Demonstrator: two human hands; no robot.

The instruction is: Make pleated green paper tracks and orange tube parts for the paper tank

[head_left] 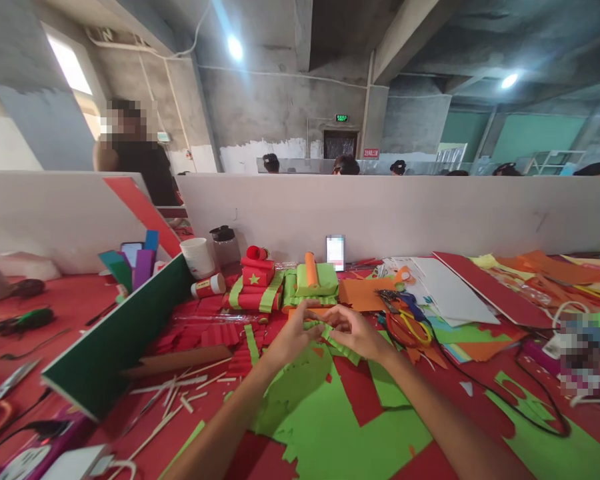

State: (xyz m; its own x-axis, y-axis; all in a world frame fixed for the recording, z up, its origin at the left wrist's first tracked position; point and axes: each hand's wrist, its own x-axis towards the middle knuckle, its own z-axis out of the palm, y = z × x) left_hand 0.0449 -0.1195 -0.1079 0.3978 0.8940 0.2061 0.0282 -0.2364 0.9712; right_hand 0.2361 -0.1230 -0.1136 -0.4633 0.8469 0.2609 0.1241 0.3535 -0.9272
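My left hand (293, 337) and my right hand (357, 331) meet over the middle of the table, fingers pinched together on a pleated strip of green paper (336, 343). The strip hangs down to the right under my right hand. Just behind the hands stand a red paper model tank (255, 288) with green bands and a yellow star, and a green paper model tank (313, 279) with an orange roll on top. Sheets of green paper (325, 427) and red paper lie under my forearms.
A green-faced board (115, 340) leans at the left, with thin white sticks (175, 393) beside it. Scissors (405, 319), white card (445, 290) and orange paper (363, 293) lie at the right. A phone (335, 252), a white cup (197, 257) and a dark jar (225, 245) stand by the white partition (405, 213). Other people sit behind it.
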